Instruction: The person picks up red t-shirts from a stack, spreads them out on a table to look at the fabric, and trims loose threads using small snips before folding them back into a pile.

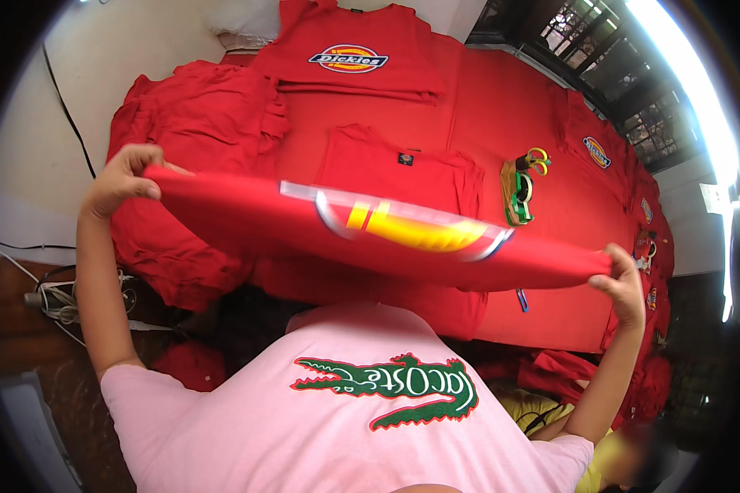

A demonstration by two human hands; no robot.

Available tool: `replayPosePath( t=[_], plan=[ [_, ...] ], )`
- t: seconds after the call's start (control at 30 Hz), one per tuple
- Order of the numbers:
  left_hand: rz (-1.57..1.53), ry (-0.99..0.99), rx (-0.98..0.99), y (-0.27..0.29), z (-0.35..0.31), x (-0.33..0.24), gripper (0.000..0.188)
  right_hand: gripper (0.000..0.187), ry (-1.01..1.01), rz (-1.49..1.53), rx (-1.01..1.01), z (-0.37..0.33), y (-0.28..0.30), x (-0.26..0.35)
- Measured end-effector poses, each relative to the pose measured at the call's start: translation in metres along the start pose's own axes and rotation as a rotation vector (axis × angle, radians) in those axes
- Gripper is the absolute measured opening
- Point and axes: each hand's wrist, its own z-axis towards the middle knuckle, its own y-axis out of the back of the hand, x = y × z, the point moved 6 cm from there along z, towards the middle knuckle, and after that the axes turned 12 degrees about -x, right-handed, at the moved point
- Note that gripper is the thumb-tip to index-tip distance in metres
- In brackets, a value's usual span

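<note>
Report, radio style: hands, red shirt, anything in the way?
Left hand, right hand: each gripping one end of the red shirt. Shirt held between them, motion-blurred. Another shirt on the table, partly hidden behind it; scissors off right.

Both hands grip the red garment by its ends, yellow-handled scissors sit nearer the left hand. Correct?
Wrong hand: the head view shows the yellow-handled scissors nearer the right hand. It and the left hand do grip the red garment by its ends.

The red shirt (378,238) hangs in the air, stretched wide between the left hand (127,182) and right hand (621,283). It tilts lower on the right, its yellow, white and blue picture blurry.
</note>
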Motion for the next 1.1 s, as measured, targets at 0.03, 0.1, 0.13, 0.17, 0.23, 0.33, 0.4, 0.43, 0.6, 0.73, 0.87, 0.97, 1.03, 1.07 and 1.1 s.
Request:
replayPosePath(
  t=[0.03, 0.1, 0.13, 0.17, 0.23, 0.33, 0.4, 0.43, 0.6, 0.73, 0.87, 0.97, 1.03, 1.07, 1.1],
  plan=[
    [-0.036, -0.047, -0.036, 0.006, 0.007, -0.008, 0.045, 0.034, 0.081, 0.155, -0.031, 0.004, 0.01, 0.009],
    [-0.078, -0.264, -0.112, 0.01, 0.029, -0.027, 0.037, 0.04, 0.188, 0.314, -0.108, 0.024, 0.018, 0.024],
    [-0.248, -0.274, -0.114, 0.013, 0.045, -0.024, 0.027, 0.042, 0.26, 0.374, -0.079, 0.045, 0.014, 0.031],
    [-0.37, -0.277, -0.241, -0.01, 0.064, -0.034, 0.035, 0.044, 0.251, 0.492, -0.146, 0.06, -0.001, 0.045],
    [-0.406, -0.159, -0.453, -0.009, 0.113, -0.015, 0.042, 0.044, 0.165, 0.619, -0.248, 0.112, -0.01, 0.039],
    [-0.335, -0.193, -0.747, 0.004, 0.173, -0.01, 0.036, 0.037, 0.287, 0.544, -0.455, 0.175, -0.002, 0.042],
    [-0.218, -0.292, -0.898, 0.016, 0.183, -0.03, 0.032, 0.033, 0.318, 0.555, -0.521, 0.193, 0.011, 0.057],
    [-0.171, -0.326, -0.893, 0.017, 0.179, -0.039, 0.032, 0.03, 0.325, 0.542, -0.548, 0.186, 0.011, 0.07],
    [0.145, -0.377, -0.754, -0.014, 0.127, -0.079, 0.031, 0.03, 0.356, 0.376, -0.661, 0.118, 0.008, 0.071],
    [0.079, -0.174, -0.524, -0.069, 0.087, -0.009, 0.034, 0.028, 0.162, 0.396, -0.559, 0.061, -0.05, -0.018],
    [-0.054, -0.022, -0.623, -0.117, 0.048, 0.152, 0.045, 0.027, -0.103, 0.514, -0.47, 0.017, -0.142, -0.156],
    [0.09, 0.13, -0.691, -0.163, 0.008, 0.251, 0.048, 0.028, -0.232, 0.432, -0.459, -0.026, -0.198, -0.253],
    [0.152, 0.176, -0.704, -0.186, -0.016, 0.274, 0.047, 0.029, -0.32, 0.398, -0.503, -0.049, -0.22, -0.279],
    [0.185, 0.166, -0.69, -0.192, -0.022, 0.28, 0.046, 0.03, -0.356, 0.381, -0.53, -0.058, -0.226, -0.287],
    [0.216, 0.153, -0.684, -0.195, -0.027, 0.275, 0.045, 0.032, -0.345, 0.441, -0.579, -0.06, -0.227, -0.284]
  ],
)
